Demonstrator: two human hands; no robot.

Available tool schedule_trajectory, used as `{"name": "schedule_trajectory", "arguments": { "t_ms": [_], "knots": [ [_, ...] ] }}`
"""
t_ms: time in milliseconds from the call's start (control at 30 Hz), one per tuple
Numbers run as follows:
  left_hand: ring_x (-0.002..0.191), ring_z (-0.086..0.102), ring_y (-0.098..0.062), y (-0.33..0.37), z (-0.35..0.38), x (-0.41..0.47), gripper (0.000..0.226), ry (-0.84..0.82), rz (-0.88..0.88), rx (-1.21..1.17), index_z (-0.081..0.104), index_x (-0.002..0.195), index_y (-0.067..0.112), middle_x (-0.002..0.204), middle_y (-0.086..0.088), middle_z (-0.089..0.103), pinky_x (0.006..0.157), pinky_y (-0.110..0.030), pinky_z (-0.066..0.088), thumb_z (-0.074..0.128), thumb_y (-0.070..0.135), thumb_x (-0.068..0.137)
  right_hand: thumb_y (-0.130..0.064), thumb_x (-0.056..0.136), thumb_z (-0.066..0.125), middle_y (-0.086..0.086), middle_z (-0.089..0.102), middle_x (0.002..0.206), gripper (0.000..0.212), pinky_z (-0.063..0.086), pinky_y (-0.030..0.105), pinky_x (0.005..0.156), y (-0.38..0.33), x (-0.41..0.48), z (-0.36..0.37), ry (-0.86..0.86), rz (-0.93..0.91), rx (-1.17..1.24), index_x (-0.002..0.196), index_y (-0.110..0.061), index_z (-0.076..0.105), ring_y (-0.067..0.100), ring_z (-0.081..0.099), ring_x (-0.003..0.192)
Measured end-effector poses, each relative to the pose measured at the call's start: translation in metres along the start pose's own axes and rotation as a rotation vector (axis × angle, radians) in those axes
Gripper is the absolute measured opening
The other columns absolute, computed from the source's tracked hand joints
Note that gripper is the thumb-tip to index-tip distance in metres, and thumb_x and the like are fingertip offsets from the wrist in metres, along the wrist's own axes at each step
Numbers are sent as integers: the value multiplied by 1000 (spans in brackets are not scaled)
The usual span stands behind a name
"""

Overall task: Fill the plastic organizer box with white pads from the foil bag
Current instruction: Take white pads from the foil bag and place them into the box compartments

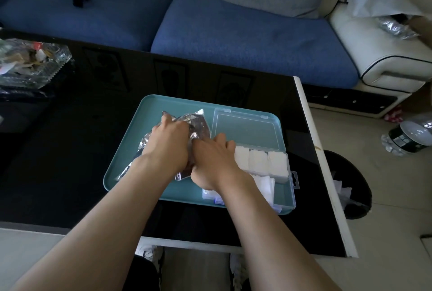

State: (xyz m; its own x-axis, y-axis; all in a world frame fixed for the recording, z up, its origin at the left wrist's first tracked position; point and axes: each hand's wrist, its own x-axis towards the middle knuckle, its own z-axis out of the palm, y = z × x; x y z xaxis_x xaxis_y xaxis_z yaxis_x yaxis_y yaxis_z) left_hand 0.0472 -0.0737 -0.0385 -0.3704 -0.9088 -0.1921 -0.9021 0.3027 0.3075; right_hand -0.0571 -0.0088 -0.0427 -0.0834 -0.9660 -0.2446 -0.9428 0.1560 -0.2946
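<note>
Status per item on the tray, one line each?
foil bag: crumpled, lying on the tray
organizer box: open, lid laid flat, partly filled
white pads: stacked in the box's far row
left grip: holds the foil bag
right grip: fingers curled at the bag's edge, hold unclear

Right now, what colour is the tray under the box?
Teal, a blue-green; the head view shows the tray plainly.

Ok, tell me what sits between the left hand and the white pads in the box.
The right hand, at the foil bag, in the head view.
</note>
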Motion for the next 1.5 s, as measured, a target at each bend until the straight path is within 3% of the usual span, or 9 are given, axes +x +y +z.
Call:
{"name": "schedule_trajectory", "arguments": {
  "t_ms": [300,567,700,800,900,1033,1200,1367,1500],
  "knots": [
    [108,58,-43,-4,1,1,54,-2,-18,-31,60,121,13,128,-14,43,76,-40,46,80,5,71,-9,82,59,0,45,79,21,25,43,85,-6,3,0,-46,64,-27,72,-19,43,33,37,101],
    [124,53,-47,-5,0,2,52,50,-59,34,54,135,20,151,-23,36,77,-44,45,74,37,91,-20,89,62,3,73,102,29,43,43,93,6,11,-5,232,102,308,116,-26,73,34,59,107],
    [126,50,-45,-4,-2,1,41,50,-69,72,58,135,22,150,-20,36,93,-51,49,66,27,95,-11,87,57,1,71,84,25,50,26,60,19,9,-11,297,115,540,102,-18,76,22,66,77],
    [138,37,-46,-1,0,0,42,91,-71,182,53,140,27,154,-16,33,117,-71,23,58,25,98,-12,89,59,-5,71,87,23,41,14,55,28,9,-16,398,125,594,102,-20,76,12,64,80],
    [151,9,-51,2,2,0,48,110,-79,205,45,147,34,164,-17,15,115,-81,-3,58,32,101,-13,94,61,-6,71,98,21,41,12,63,36,7,-21,509,152,656,109,-21,74,11,63,87],
    [154,-5,-54,5,-1,-3,62,77,-63,179,42,148,39,166,-17,2,115,-80,-9,65,58,94,-15,98,57,-8,70,101,25,50,25,70,43,3,-28,553,206,795,116,-25,70,9,65,87],
    [154,-18,-54,9,-6,-3,87,26,-69,172,37,152,41,171,-19,-10,115,-78,-12,63,82,80,-13,101,55,-12,70,99,27,49,9,56,47,-7,-38,524,208,953,113,-32,69,-4,65,83],
    [156,-23,-44,22,-10,-5,95,174,67,52,26,160,34,172,-17,-4,117,-76,-8,77,47,81,-16,101,57,-13,71,98,24,49,9,57,53,-16,-46,546,200,988,108,-34,71,-5,65,87],
    [159,6,-34,39,-12,-9,69,439,134,-285,45,153,23,165,-11,31,122,-56,11,60,19,86,-18,101,61,-12,74,103,22,52,11,62,58,-25,-49,621,211,1067,118,-30,72,0,69,94]
  ]
}}
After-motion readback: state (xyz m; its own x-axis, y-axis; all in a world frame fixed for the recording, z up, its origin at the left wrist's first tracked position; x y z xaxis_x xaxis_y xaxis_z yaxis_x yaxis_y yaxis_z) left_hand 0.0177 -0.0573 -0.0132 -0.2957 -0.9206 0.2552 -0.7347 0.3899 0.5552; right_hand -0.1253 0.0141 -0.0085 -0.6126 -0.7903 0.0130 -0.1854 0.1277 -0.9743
